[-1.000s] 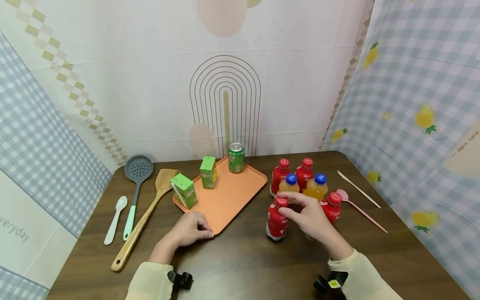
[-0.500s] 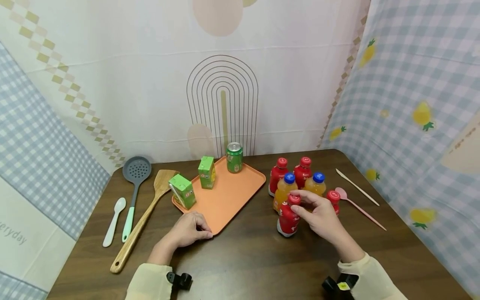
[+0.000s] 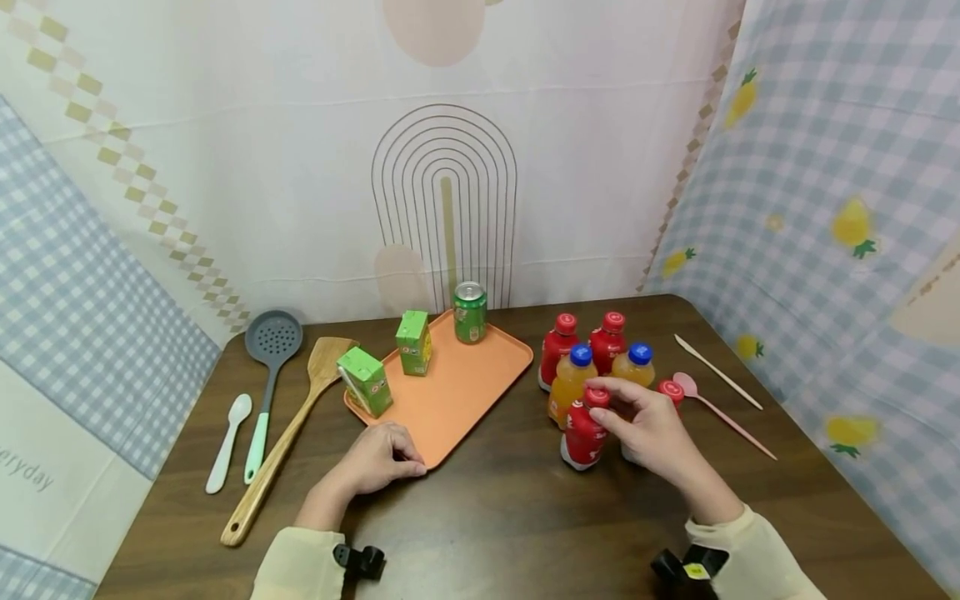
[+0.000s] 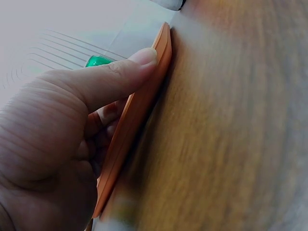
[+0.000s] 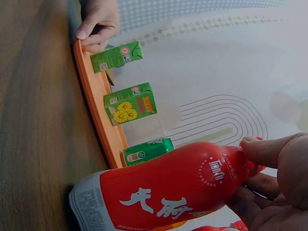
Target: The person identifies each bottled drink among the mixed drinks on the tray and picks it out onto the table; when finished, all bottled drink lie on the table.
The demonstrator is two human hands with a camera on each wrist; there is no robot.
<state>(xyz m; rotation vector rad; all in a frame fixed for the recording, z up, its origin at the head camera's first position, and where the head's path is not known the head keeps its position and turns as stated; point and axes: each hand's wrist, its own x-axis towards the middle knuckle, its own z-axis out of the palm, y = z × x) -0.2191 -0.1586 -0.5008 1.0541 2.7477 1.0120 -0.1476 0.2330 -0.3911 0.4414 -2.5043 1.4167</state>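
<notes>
My right hand (image 3: 657,431) pinches a small red drink bottle (image 3: 584,435) by its neck, just under the cap. In the right wrist view this bottle (image 5: 168,185) has white lettering and a grey-white base close to the tabletop. It stands in front of a blue-capped orange juice bottle (image 3: 567,392). My left hand (image 3: 381,458) pinches the near corner of an orange tray (image 3: 457,383), the thumb (image 4: 144,57) lying on its outer wall in the left wrist view. On the tray are two green juice boxes (image 3: 415,342) (image 3: 365,382), one near its left edge, and a green can (image 3: 470,312) at the back.
Behind the held bottle stand two red bottles (image 3: 557,352) (image 3: 607,342) and another juice bottle (image 3: 634,367); a further red one (image 3: 671,390) is partly hidden by my hand. Left lie a wooden spatula (image 3: 300,417), skimmer (image 3: 275,342) and white spoon (image 3: 231,442). Right lie a pink spoon (image 3: 723,415) and thin stick (image 3: 717,372).
My right hand has moved right with the red bottle, from beside the group to in front of the orange juice bottle. The left hand stays on the tray corner.
</notes>
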